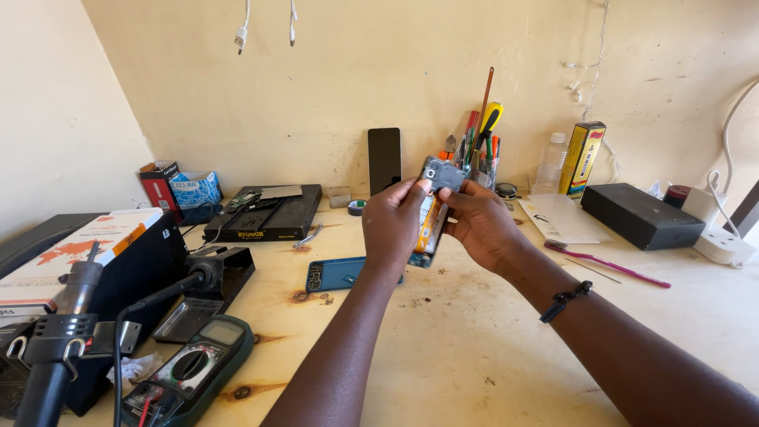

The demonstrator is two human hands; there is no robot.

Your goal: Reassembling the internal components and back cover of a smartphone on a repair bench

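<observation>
Blue-edged opened phone (428, 229) is hanging upright between my hands above the bench (443, 348), long axis vertical. My left hand (393, 223) is gripping its side; my right hand (481, 224) is pinching the grey top cover (444, 175), equally near.

Two hands (439, 221), one opened phone (433, 209), one blue back cover (336, 273), one multimeter (194, 368), one pink toothbrush (605, 262).

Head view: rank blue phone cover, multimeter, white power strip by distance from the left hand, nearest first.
From the left hand:
1. Blue phone cover, on the bench just below-left of it.
2. Multimeter, near bench edge, far left.
3. White power strip, far right, past the right hand.
</observation>
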